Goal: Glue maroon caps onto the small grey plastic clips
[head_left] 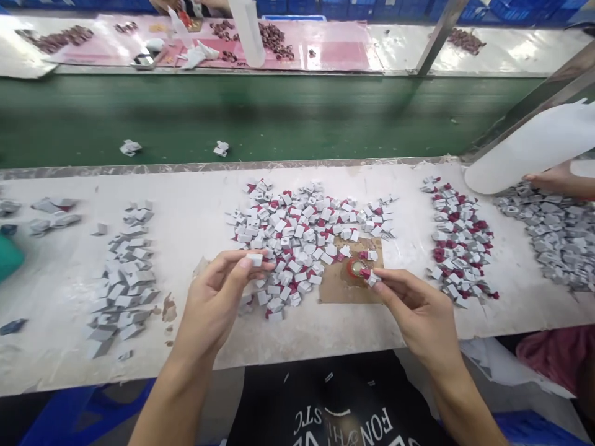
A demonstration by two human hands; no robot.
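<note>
White "FON" lettering (372, 427) on black shirt (288, 396), below 2 hands, rest unreadable

Small grey block (255, 259), pinched level above the bench; grey-and-red piece (370, 277), held tilted beside a red ring (356, 267).

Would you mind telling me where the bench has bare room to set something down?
Bare bench lies between the grey pile and the middle pile, and along the near edge. The right end is crowded.
</note>
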